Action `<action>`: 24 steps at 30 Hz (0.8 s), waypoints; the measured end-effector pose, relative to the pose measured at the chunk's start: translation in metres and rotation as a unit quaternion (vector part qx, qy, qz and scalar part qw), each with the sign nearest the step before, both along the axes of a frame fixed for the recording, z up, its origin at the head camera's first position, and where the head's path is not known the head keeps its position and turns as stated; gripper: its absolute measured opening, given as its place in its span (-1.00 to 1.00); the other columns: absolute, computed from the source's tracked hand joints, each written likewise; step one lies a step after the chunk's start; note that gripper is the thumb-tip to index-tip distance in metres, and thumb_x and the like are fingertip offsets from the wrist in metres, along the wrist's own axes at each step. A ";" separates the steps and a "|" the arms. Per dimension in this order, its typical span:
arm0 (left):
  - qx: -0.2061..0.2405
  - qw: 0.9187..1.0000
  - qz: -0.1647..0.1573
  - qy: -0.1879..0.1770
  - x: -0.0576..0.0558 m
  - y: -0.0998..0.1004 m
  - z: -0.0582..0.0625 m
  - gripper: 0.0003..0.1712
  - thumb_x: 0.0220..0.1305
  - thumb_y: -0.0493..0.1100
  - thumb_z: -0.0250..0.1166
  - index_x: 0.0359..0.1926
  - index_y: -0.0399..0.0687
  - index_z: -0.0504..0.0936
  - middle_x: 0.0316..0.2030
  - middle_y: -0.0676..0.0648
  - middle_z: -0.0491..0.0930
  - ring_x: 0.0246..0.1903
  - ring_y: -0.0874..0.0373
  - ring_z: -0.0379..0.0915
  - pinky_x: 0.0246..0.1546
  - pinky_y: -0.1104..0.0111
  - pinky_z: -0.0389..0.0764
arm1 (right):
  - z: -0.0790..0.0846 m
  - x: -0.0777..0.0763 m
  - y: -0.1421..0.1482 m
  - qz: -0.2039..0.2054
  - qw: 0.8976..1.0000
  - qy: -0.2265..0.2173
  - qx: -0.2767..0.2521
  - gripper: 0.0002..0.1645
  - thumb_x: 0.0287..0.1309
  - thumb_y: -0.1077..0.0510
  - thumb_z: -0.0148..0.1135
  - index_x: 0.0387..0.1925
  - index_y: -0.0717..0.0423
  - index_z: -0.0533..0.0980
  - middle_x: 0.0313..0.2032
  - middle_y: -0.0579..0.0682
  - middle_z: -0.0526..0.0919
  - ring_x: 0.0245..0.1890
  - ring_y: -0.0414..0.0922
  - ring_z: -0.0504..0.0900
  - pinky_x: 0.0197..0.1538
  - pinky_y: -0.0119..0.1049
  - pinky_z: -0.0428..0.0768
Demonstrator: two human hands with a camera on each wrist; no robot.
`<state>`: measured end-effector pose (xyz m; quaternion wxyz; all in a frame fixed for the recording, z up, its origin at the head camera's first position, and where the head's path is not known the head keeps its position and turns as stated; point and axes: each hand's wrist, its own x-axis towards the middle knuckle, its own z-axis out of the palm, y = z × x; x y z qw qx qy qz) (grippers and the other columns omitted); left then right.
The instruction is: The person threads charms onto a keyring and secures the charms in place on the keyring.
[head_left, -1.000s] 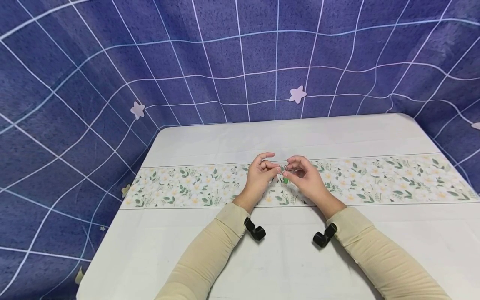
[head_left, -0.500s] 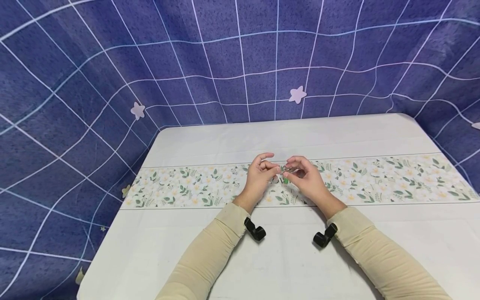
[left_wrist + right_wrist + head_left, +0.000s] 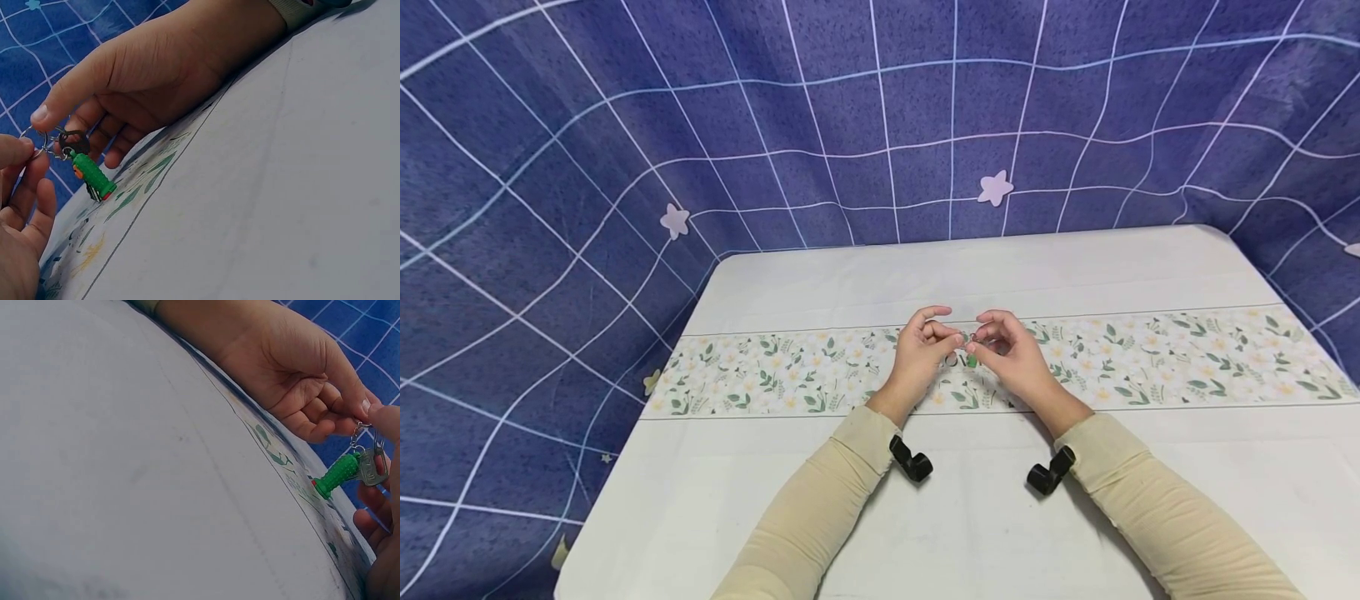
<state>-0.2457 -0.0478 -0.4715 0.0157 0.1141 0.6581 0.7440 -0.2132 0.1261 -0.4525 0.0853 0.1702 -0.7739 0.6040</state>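
My left hand [image 3: 917, 357] and right hand [image 3: 1012, 358] meet fingertip to fingertip above the middle of the table. Between them is a keychain; both hands pinch its metal ring [image 3: 45, 142] between thumb and finger. From the ring hangs a key [image 3: 373, 469] with a flat metal head, close to the curled fingers of my right hand. A short chain [image 3: 355, 435] carries a green, bumpy charm [image 3: 339, 475] with a bit of red at its lower end. In the head view the green charm [image 3: 972, 361] shows small below the fingertips. Fingers partly cover the ring.
A white tabletop [image 3: 970, 517] spreads under both arms, crossed by a flowered strip [image 3: 790, 375] with printed lettering. Behind it and at its left hangs a blue curtain [image 3: 850, 108] with light lines and stars. A black band mount [image 3: 910, 458] sits on each wrist.
Both hands stay nearly in place. Half a second ago a longer stretch of metal showed at the right fingertips in the head view; now less of it shows.
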 end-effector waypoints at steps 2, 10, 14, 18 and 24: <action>-0.001 1.000 0.002 0.000 -0.002 0.001 -0.002 -0.51 0.28 -0.51 0.30 0.21 -0.22 0.49 -0.27 -0.26 0.68 -0.29 -0.37 0.50 -0.28 0.00 0.65 | -0.001 0.000 0.000 0.000 1.000 0.006 -0.008 -0.49 0.22 0.42 0.33 0.14 0.51 0.38 -0.16 0.40 0.61 -0.20 -0.07 0.56 -0.10 -0.33 0.53; 0.003 1.000 0.009 0.003 -0.006 0.002 -0.010 -0.52 0.27 -0.47 0.34 0.20 -0.21 0.51 -0.28 -0.22 0.69 -0.42 0.00 0.52 -0.37 0.25 0.64 | -0.002 -0.001 0.002 0.008 1.000 0.025 -0.017 -0.48 0.18 0.46 0.34 0.12 0.54 0.36 -0.15 0.41 0.61 -0.20 -0.03 0.57 -0.15 -0.37 0.52; 0.008 1.000 0.007 0.003 -0.006 0.001 -0.009 -0.50 0.28 -0.46 0.34 0.22 -0.34 0.46 -0.27 -0.23 0.68 -0.40 -0.06 0.52 -0.36 0.25 0.65 | -0.002 -0.002 0.002 0.017 0.999 0.024 -0.018 -0.49 0.19 0.46 0.33 0.13 0.52 0.37 -0.12 0.40 0.62 -0.18 -0.05 0.57 -0.13 -0.35 0.53; 0.009 1.000 0.007 0.001 -0.006 0.001 -0.010 -0.50 0.28 -0.47 0.33 0.23 -0.38 0.43 -0.26 -0.25 0.68 -0.36 -0.16 0.52 -0.35 0.25 0.66 | -0.002 -0.002 0.002 0.022 1.000 0.016 -0.013 -0.48 0.21 0.45 0.33 0.15 0.50 0.36 -0.08 0.39 0.63 -0.17 -0.07 0.58 -0.11 -0.33 0.55; 0.017 1.000 0.006 0.003 -0.006 0.001 -0.011 -0.54 0.29 -0.47 0.32 0.19 -0.31 0.47 -0.27 -0.21 0.68 -0.37 -0.09 0.53 -0.36 0.25 0.64 | -0.001 -0.001 0.002 0.023 1.000 0.000 -0.003 -0.49 0.24 0.40 0.32 0.17 0.45 0.36 -0.08 0.40 0.60 -0.17 0.00 0.56 -0.12 -0.29 0.53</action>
